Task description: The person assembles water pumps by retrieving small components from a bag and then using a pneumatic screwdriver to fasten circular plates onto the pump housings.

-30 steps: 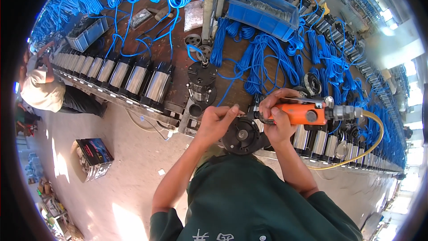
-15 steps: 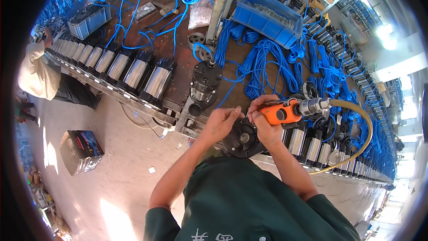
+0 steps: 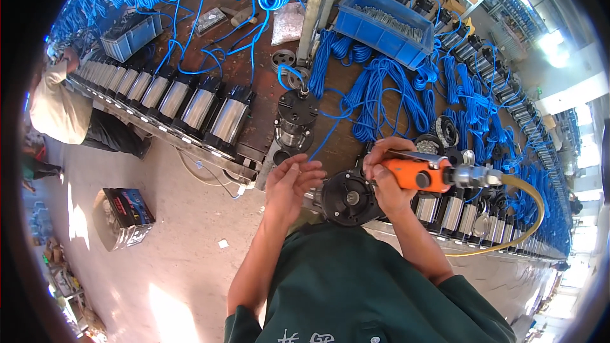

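In my right hand (image 3: 389, 181) is an orange pneumatic screwdriver (image 3: 416, 174), its tip end beside a round black pump housing (image 3: 346, 198) in front of me. A yellowish air hose (image 3: 539, 206) runs from the tool's metal coupling. My left hand (image 3: 292, 181) hovers left of the housing, fingers apart, and I see nothing in it. Just beyond that hand stands a black and silver pump (image 3: 296, 121) with a blue cable on its top. The tool's bit is mostly hidden by my right fingers.
Silver motor bodies (image 3: 229, 121) line the bench edge on both sides. Coiled blue cables (image 3: 387, 98) cover the bench behind, beside a blue crate of long screws (image 3: 384, 25). A wooden post (image 3: 312, 16) rises there. At left are a person (image 3: 60, 101) and a floor carton (image 3: 124, 219).
My left hand has drawn back leftward from the housing and its fingers have opened. My right hand and the screwdriver have shifted slightly right, the tool lying more level.
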Demonstrator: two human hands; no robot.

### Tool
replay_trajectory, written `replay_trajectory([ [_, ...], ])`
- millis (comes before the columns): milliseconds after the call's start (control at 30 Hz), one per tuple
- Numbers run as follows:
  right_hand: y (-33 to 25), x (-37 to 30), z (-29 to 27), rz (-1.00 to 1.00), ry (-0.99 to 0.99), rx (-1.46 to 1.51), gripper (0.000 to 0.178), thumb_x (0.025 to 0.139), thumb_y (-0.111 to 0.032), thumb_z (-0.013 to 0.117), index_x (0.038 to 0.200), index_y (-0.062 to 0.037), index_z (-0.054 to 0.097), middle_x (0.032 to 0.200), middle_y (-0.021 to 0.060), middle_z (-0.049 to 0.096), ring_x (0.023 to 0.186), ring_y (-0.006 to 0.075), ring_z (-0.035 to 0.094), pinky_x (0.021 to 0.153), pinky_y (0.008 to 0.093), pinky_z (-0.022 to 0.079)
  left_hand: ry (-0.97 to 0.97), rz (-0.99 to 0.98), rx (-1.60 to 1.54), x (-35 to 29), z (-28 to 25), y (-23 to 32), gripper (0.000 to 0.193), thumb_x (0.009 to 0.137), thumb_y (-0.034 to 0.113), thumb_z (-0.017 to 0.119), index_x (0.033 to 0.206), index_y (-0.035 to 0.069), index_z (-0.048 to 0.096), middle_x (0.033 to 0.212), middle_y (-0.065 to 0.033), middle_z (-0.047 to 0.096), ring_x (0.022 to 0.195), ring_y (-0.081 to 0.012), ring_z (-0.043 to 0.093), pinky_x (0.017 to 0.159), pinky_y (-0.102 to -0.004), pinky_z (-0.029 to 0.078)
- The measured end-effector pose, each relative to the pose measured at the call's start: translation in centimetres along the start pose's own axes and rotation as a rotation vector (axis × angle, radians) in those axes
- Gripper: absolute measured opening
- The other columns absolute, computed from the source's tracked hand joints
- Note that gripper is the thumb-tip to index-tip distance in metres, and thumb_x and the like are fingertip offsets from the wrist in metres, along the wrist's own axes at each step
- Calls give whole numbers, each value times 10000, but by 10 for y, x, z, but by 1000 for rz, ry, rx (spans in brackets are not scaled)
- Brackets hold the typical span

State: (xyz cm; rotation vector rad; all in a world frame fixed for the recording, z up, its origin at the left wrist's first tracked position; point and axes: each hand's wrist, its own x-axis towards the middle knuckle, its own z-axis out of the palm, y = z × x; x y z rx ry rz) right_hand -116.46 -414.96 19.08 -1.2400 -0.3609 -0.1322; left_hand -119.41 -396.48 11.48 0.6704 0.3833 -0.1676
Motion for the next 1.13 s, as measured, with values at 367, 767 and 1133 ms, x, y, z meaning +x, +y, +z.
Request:
replay_trajectory([
  [367, -29, -3, 7, -101, 146, 333, 343, 737, 44, 499, 1075, 7, 461, 816, 140, 568, 603, 168, 546, 657, 344, 476, -120, -19, 199, -31, 33, -5, 177, 986, 178, 542, 1007, 35, 439, 838, -200, 671, 554, -195, 615, 444, -283, 463],
  [767, -36, -14, -4, -107, 231, 340, 306, 769, -60, 521, 1066, -3, 476, 823, 105, 538, 578, 137, 499, 627, 326, 449, -146, -156, 142, -39, 52, -17, 187, 975, 197, 574, 1009, 13, 590, 850, -129, 701, 614, -156, 653, 510, -247, 510],
  [1133, -35, -27, -14, -184, 191, 284, 311, 773, -72, 548, 1061, -8, 451, 826, 117, 529, 568, 141, 494, 617, 318, 452, -229, -287, 152, -40, 48, -33, 243, 978, 263, 569, 1000, 22, 582, 818, -134, 694, 605, -179, 665, 490, -241, 513],
])
